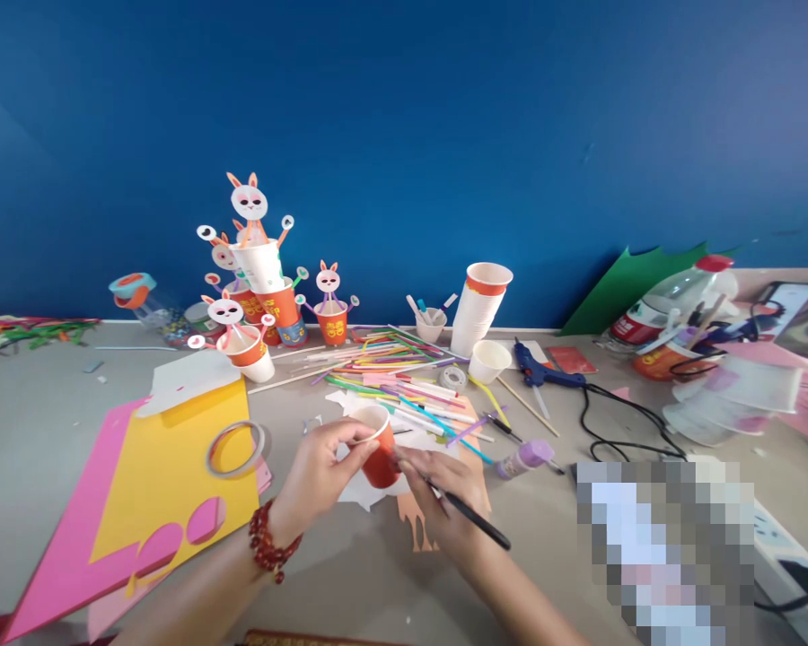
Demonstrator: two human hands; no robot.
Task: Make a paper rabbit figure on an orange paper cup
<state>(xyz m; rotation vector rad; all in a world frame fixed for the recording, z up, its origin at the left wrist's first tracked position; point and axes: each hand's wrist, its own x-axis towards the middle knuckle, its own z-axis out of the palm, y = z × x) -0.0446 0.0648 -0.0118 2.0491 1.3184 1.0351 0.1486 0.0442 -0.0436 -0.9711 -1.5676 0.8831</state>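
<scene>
My left hand [323, 471] grips the rim of a small orange paper cup [379, 447], tilted over the grey table [40, 422]. A red bead bracelet [267, 541] is on that wrist. My right hand [444, 504] pinches a black pen [468, 514] with its tip against the cup's side. Beneath the hands lie white and orange paper cut-outs [414, 525].
Yellow card [168, 475] and pink card [74, 547] with a tape ring [235, 449] lie left. Bunny cup figures [259, 278] stand behind. Coloured straws [404, 377], stacked cups [479, 309], a blue glue gun [539, 370] with black cable, a glue stick [525, 458] and a bottle [666, 305] crowd the middle and right.
</scene>
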